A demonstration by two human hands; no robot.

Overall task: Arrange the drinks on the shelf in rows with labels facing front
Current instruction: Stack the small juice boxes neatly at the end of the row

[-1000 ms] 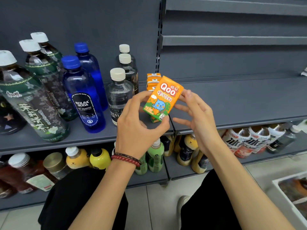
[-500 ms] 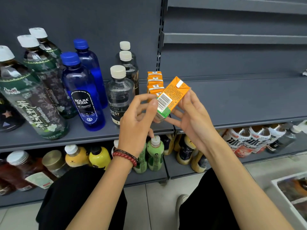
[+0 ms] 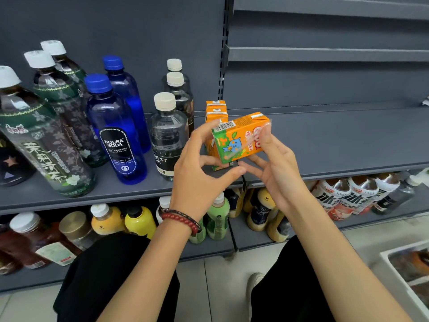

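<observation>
Orienting step: left hand (image 3: 202,175) and right hand (image 3: 277,168) pinch the small orange-and-green cardboard juice carton (image 3: 236,141), tipped sideways; next it likely needs righting, label forward, fronting the orange carton row (image 3: 216,109)

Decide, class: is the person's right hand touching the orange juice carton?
Touching. The head view shows the right hand gripping the orange juice carton, one finger across its front, others beneath.
</observation>
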